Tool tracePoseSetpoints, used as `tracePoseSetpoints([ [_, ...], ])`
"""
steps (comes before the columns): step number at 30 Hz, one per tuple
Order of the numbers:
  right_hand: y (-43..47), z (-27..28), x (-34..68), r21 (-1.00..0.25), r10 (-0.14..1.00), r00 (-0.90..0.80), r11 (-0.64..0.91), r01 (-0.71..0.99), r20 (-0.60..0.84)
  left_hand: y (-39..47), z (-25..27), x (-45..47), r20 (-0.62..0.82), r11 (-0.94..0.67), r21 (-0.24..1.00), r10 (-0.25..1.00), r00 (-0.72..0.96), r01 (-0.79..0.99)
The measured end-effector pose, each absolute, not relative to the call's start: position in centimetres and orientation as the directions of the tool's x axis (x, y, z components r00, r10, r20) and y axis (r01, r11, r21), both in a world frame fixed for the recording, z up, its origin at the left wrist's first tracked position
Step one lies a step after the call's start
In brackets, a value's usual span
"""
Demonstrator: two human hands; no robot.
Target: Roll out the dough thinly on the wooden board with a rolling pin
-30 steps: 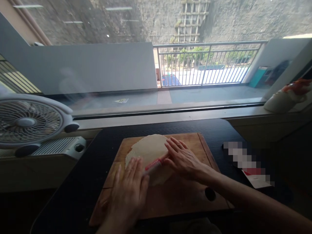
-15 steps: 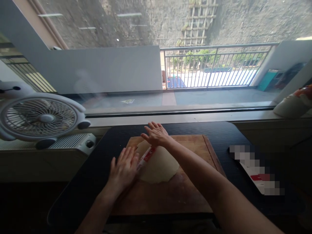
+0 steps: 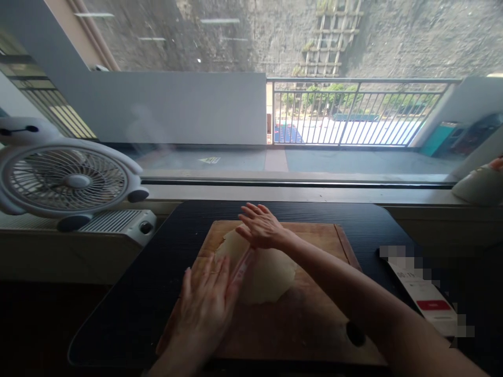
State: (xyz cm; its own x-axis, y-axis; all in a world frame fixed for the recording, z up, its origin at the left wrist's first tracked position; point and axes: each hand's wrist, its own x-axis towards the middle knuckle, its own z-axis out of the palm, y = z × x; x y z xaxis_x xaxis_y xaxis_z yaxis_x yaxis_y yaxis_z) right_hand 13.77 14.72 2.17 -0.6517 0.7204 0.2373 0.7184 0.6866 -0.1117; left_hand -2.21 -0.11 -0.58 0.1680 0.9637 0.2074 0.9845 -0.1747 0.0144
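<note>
My flat, open left hand (image 3: 208, 303) and right hand (image 3: 261, 228) press the slim red-and-white rolling stick (image 3: 242, 267), gripping nothing, to flatten pale round dough (image 3: 271, 275) on the wooden board (image 3: 306, 324)

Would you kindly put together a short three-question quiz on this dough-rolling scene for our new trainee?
1. True or false: the flat dough lies on a wooden cutting board.
2. What lies under both palms? A) a knife B) a slim rolling pin with red markings C) a spoon
3. Fill in: the white fan stands to the board's ____ side.

Key:
1. True.
2. B. The left hand and right hand both press flat on it, fingers stretched out.
3. Left, by the window.
</note>
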Motion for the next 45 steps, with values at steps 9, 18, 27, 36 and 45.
tracePoseSetpoints([
  [9, 15.8, 3.1, 11.4, -0.082, 0.738, -0.674, 0.671, 0.737, -0.015, -1.8, -0.4, -2.9, 0.074, -0.188, 0.062, 0.980, 0.184, 0.980],
  [18, 12.8, 4.2, 18.5, -0.251, 0.783, -0.621, 0.592, 0.766, -0.047, -2.6, -1.5, -5.1, 0.193, -0.424, 0.031, 0.891, 0.411, 0.905],
  [27, 19.2, 3.7, 19.8, -0.295, 0.888, -0.355, 0.270, 0.917, -0.291, -4.8, -2.9, -6.3, 0.286, -0.316, 0.060, 0.914, 0.287, 0.947],
  [36, 16.9, 4.0, 17.7, -0.297, 0.919, -0.381, 0.337, 0.893, -0.102, -6.6, -3.0, -7.2, 0.294, -0.239, 0.084, 0.933, 0.206, 0.967],
  [45, 10.8, 2.2, 20.3, -0.197, 0.977, -0.213, 0.209, 0.958, 0.000, -6.8, -2.0, -8.3, 0.322, -0.242, 0.114, 0.927, 0.194, 0.964],
])
